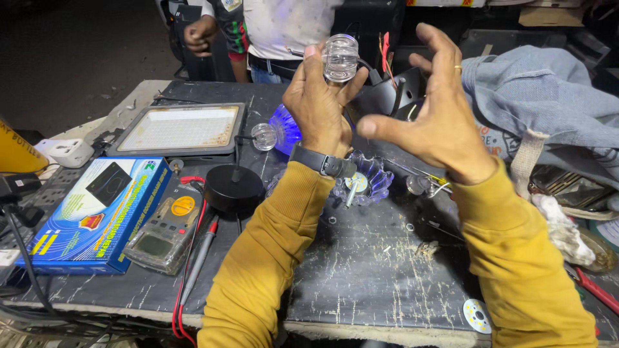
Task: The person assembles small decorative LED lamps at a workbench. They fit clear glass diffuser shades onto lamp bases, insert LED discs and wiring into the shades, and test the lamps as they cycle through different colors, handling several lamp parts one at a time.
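Left hand (pixel 318 103), raised above the bench, pinches a clear ribbed glass lamp cup (pixel 340 58) between thumb and fingertips; a dark wristwatch (pixel 322 162) sits at the wrist above a mustard sleeve. Right hand (pixel 438 109) is spread, fingers curved and apart, just beside the cup but not touching it; a ring shows on one finger. Nothing lies in this hand.

Hidden or unclear: the lower part of the cup is covered by the left fingers, so its base cannot be made out. Behind the left wrist a violet-lit crystal shade (pixel 285 129) is partly masked, and a second scalloped crystal shade (pixel 361 180) lies below the wrist, half concealed. Red wires (pixel 385 55) rise behind the cup; where they end cannot be seen.

Surface: a scratched dark worktable (pixel 361 270). To the left lie a flat floodlight panel (pixel 182 129), a blue carton (pixel 97 212), a multimeter (pixel 164 229) with a red probe lead, and a round black base (pixel 233 188) bearing a small clear bulb (pixel 263 136). A small round circuit disc (pixel 477 316) lies near the front edge. Grey-blue cloth (pixel 548 103) is heaped at right.

Room: dark ground beyond; another person (pixel 258 32) stands at the far edge, cut off at the chest.
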